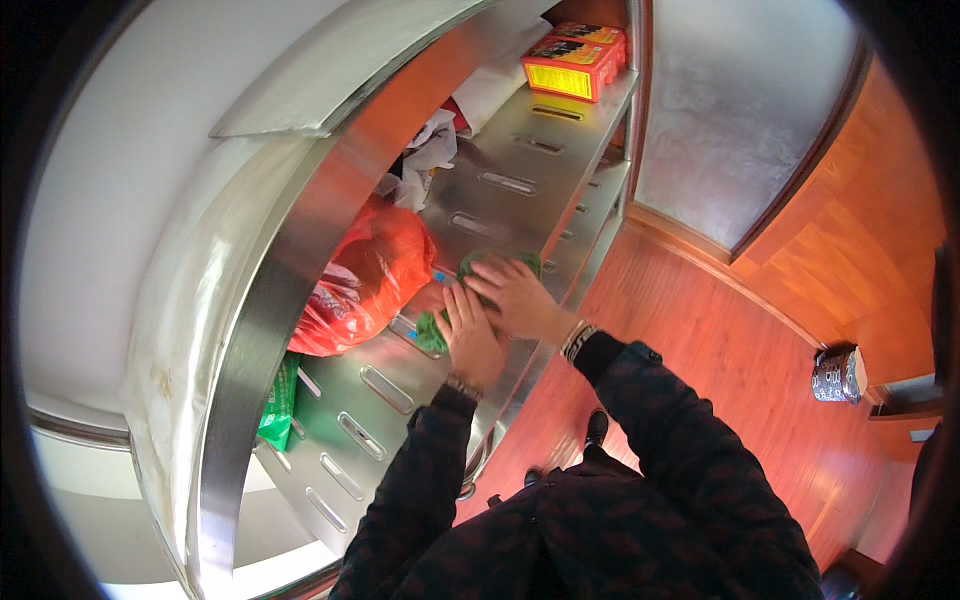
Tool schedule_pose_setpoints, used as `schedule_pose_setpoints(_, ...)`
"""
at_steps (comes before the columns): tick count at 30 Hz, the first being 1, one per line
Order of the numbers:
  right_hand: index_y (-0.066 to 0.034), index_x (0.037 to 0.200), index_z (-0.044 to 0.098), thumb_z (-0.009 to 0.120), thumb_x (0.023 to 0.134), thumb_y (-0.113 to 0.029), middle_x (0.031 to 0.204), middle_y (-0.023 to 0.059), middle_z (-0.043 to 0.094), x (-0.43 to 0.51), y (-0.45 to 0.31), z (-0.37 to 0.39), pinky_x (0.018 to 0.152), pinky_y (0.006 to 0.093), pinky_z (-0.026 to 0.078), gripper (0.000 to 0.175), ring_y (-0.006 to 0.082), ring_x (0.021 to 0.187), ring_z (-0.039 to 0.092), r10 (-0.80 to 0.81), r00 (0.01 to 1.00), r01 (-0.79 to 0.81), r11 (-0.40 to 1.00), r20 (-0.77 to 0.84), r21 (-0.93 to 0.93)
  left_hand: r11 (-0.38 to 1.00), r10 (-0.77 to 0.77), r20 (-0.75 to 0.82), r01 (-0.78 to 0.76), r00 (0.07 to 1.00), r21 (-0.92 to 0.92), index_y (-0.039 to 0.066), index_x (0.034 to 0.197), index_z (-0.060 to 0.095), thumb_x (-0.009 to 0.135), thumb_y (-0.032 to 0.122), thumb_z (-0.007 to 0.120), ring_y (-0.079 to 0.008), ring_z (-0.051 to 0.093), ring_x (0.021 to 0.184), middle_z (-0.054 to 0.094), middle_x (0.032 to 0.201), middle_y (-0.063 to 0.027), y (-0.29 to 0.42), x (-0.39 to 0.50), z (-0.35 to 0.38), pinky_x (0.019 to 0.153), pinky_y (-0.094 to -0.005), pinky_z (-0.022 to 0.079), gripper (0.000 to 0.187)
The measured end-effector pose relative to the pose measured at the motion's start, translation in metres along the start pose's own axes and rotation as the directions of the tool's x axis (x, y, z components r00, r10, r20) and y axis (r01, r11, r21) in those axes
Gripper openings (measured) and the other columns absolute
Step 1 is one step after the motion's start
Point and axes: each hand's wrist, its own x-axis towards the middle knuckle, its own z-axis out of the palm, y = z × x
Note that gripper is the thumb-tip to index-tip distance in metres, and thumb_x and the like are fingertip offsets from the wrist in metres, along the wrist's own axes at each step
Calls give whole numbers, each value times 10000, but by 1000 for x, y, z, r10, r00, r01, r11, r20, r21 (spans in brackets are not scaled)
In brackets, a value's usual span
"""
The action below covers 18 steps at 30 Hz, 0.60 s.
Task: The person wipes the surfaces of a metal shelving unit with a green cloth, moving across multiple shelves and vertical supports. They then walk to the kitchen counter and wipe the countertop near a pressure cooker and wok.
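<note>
Both hands are over a slotted stainless steel shelf (480,165), pressing a green cloth (431,331) onto its surface. My left hand (472,334) covers the near-left part, fingers pointing up the shelf. My right hand (517,296) lies just beyond it to the right, its fingers on the bunched far end. The palms hide the cloth's middle, so I cannot tell whether it is one piece. Left of the hands, a red plastic bag (367,277) with contents rests on the shelf. Small blue bits show by the cloth.
A red-and-yellow carton (574,60) stands at the shelf's far end. White plastic bags (431,154) lie along the back, and a green packet (279,401) sits nearer. A steel upper ledge (300,225) overhangs the left side. A patterned bin (836,375) stands on the wood floor (697,360).
</note>
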Motion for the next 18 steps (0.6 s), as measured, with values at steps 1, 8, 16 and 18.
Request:
schedule_pose_setpoints(1, -134, 1313, 587, 592, 883, -354, 1406, 123, 524, 4, 12, -3, 1089, 492, 348, 483, 350, 1363, 422, -9, 1000, 9, 1000, -11, -15, 1000, 3, 4, -3, 1000, -10, -117, 1473, 264, 823, 331, 637, -398, 172, 1492, 236, 1574, -269, 7, 14, 2, 1178, -595, 118, 873)
schedule_pose_setpoints(8, -54, 1329, 551, 634, 853, -336, 1408, 185, 493, -8, 7, -11, 1092, 537, 328, 560, 411, 1341, 410, -59, 998, 59, 996, 1, 66, 989, 21, 46, -14, 999, -147, -94, 1503, 189, 810, 270, 698, -424, 157, 1486, 181, 1582, -289, 13, -11, -12, 1175, -588, 134, 934)
schedule_pose_setpoints(16, -14, 1316, 549, 609, 844, -280, 1389, 184, 516, -8, 14, -24, 1095, 483, 342, 546, 381, 1326, 437, -92, 993, 85, 992, 72, 92, 982, 8, 97, 11, 995, -187, -104, 1508, 168, 821, 253, 659, -453, 136, 1484, 188, 1575, -301, 30, -9, -17, 1179, -583, 107, 917)
schedule_pose_setpoints(18, -23, 1309, 564, 593, 852, -283, 1384, 169, 529, 9, 38, -23, 1091, 479, 348, 526, 363, 1323, 450, -112, 992, 109, 993, 62, 44, 979, 36, 24, -31, 999, -199, -107, 1502, 178, 822, 248, 651, -456, 152, 1477, 199, 1567, -303, 28, 22, -7, 1180, -576, 118, 901)
